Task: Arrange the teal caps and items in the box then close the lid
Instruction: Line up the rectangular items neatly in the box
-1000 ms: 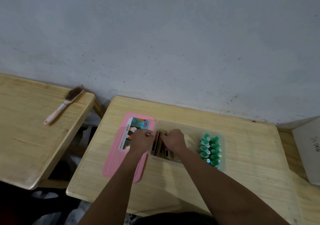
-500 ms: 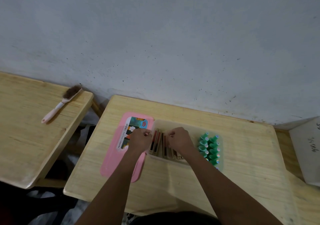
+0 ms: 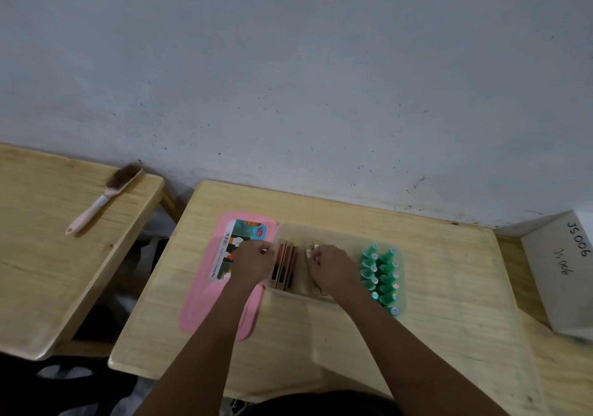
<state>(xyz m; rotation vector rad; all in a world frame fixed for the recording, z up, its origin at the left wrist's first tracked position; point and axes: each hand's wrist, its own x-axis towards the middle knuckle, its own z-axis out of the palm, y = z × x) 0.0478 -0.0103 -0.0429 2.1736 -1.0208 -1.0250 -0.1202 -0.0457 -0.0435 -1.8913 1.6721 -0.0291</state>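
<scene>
Head view: both hands in box (image 3: 290, 228). L hand (image 3: 253, 263) and R hand (image 3: 333, 268) fingers curled on upright packs (image 3: 284, 266); exact grip unclear. Caps (image 3: 380, 274) at right end. Risk: packs tip over when released. Lid (image 3: 205, 300) lies left.

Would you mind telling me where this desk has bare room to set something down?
Bare wood lies right of the box, beyond the teal caps, and along the near edge. The pink lid fills the left; both hands crowd the box's middle.
</scene>
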